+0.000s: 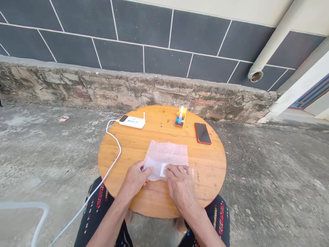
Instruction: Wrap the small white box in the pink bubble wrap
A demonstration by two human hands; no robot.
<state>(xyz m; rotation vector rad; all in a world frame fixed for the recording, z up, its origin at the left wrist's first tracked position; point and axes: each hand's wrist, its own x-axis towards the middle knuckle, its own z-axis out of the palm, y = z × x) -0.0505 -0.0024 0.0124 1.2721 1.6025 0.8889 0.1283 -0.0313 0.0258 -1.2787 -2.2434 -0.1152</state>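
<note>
A sheet of pinkish, see-through bubble wrap (168,152) lies on the round wooden table (205,157) in front of me. Its near left corner is pinched between the thumb and fingers of my left hand (137,175). My right hand (180,185) rests palm down over the near right part of the wrap, fingers bent over a small white item (162,170). Only the left end of that item shows, so its kind cannot be made out. Whether my right fingers grip it or just press on it is hidden.
At the back left stands a white device with a dark screen (132,121), a white cable (118,147) running off the table's left side. A yellow tape dispenser (181,116) sits at the back, and a red-edged phone (203,133) to the right. Behind is a stone-based wall (128,91).
</note>
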